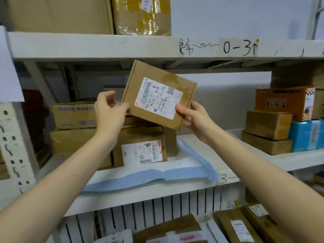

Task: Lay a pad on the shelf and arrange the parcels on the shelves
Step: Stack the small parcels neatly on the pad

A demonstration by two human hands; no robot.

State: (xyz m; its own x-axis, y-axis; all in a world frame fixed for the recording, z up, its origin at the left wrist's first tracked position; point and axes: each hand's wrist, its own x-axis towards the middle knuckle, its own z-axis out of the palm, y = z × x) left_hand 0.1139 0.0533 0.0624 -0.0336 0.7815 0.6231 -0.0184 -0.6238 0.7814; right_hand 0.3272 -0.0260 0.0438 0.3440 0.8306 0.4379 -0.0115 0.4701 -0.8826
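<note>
A flat brown parcel with a white shipping label hangs tilted in front of the middle shelf. My right hand grips its lower right corner, thumb on the label. My left hand is at its lower left edge, fingers loosely curled; whether it holds the box I cannot tell. Below stands another labelled brown parcel on the white and blue pad, which covers the middle shelf and hangs over its front edge.
Brown cartons are stacked at the back left of the shelf. At the right stand an orange box, brown boxes and a blue box. The upper shelf carries large cartons. More parcels lie below.
</note>
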